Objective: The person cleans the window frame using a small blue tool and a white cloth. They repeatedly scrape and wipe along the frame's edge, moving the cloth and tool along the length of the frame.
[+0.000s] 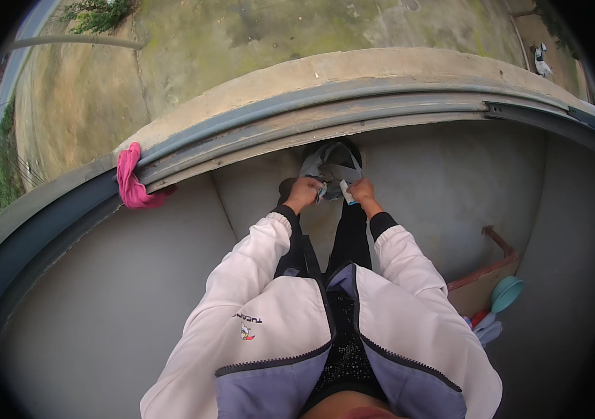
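Note:
A thin whitish-grey plastic bag [316, 165] hangs crumpled in front of me, over something dark and round that it partly hides. My left hand [303, 193] is closed on the bag's near left edge. On the other side, my right hand [362, 190] pinches the near right edge, where a pale folded strip with a bit of blue sticks out beside the fingers. Both hands are held low between the sill and my body, a short gap apart. The bag's mouth spreads between them.
Beyond my hands runs a window sill with metal sliding tracks [311, 124]. A pink cloth [133, 178] drapes over it at the left. At the lower right are a teal scoop-like thing [506, 293] and a rusty-red bar [486, 271]. A mossy concrete yard [297, 35] lies outside.

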`<state>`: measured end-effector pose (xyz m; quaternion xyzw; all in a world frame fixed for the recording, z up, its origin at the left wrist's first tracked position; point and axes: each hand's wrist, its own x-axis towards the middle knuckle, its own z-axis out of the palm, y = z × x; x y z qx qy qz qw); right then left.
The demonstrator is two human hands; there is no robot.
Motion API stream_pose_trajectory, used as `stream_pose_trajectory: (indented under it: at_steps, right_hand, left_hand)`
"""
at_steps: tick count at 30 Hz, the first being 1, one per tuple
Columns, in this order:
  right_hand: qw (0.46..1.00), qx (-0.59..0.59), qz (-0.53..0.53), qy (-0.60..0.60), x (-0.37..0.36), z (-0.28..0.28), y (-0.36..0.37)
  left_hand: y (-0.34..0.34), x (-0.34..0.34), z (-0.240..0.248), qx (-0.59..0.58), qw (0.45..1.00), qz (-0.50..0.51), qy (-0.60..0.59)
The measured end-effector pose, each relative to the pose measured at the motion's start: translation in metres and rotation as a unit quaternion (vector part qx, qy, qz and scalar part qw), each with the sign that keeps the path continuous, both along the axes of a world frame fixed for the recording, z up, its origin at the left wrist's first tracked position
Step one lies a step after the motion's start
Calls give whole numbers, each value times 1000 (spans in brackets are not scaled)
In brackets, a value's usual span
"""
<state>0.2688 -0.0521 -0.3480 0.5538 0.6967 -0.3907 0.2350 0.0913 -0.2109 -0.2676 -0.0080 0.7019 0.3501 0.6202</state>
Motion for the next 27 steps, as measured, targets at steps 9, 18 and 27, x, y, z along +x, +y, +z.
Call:
stream_pose_trajectory:
  at_steps: [9, 18, 27]
  right_hand:
    - [995, 35, 90, 23, 30, 7, 10]
    - [920, 34, 124, 371, -11, 262, 57]
    - [759, 293, 341, 471, -106, 431, 136]
  left_hand:
    - [-29, -3, 31, -7, 996, 65, -64]
    - [-48, -21, 160, 162, 983, 43, 73]
    - [-89, -86, 295, 291, 926, 212, 112]
